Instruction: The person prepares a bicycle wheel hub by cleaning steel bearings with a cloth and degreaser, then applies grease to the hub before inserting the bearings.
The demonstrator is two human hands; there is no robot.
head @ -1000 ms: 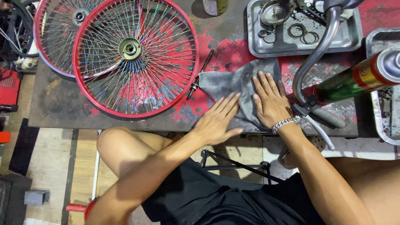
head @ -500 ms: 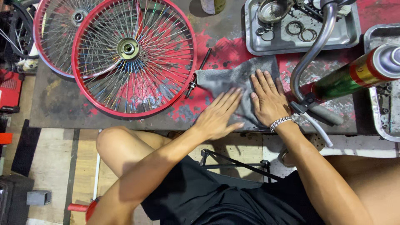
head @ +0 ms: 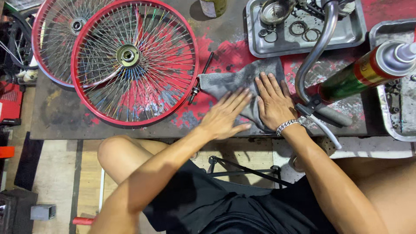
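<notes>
Lying flat left of the grey cloth [head: 236, 82], two red spoked wheels [head: 134, 60] are overlapped to save bench room. The cloth is pinned to the bench by the left hand [head: 225, 115] and right hand [head: 273, 102], palms flat, fingers spread. Right of it, a chrome handlebar [head: 316, 52] and spray can [head: 364, 71] are kept within reach.

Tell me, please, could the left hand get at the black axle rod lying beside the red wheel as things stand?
Probably yes. The left hand lies flat on the grey cloth, and the axle rod lies just beyond the cloth's left edge, with only bare table between and nothing on top.
</notes>
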